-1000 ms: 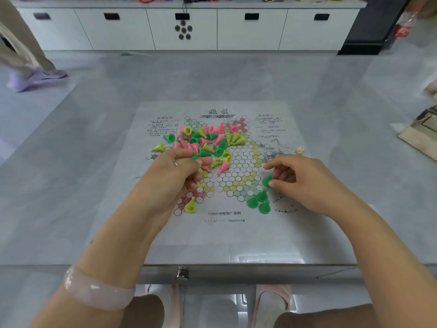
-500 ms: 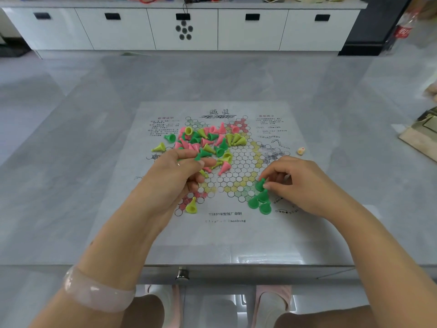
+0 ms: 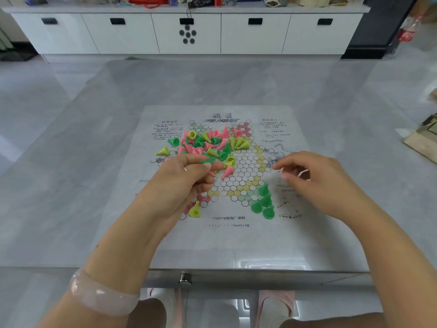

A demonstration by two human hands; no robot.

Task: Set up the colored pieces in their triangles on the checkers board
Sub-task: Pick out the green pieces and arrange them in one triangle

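Green piece [image 3: 208, 161] inside left grip [image 3: 186, 178]

The board sheet [image 3: 220, 185] lay flat on the table [image 3: 71, 185]. A heap of pieces [image 3: 208, 144] sat on its far left part. A small cluster of pieces [image 3: 263, 202] stood at its near right, and one single piece [image 3: 195, 210] stood at the near left.

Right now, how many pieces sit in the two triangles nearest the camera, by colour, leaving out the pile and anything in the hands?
green pieces: 4, near-right triangle
yellow piece: 1, near-left triangle
Total: 5
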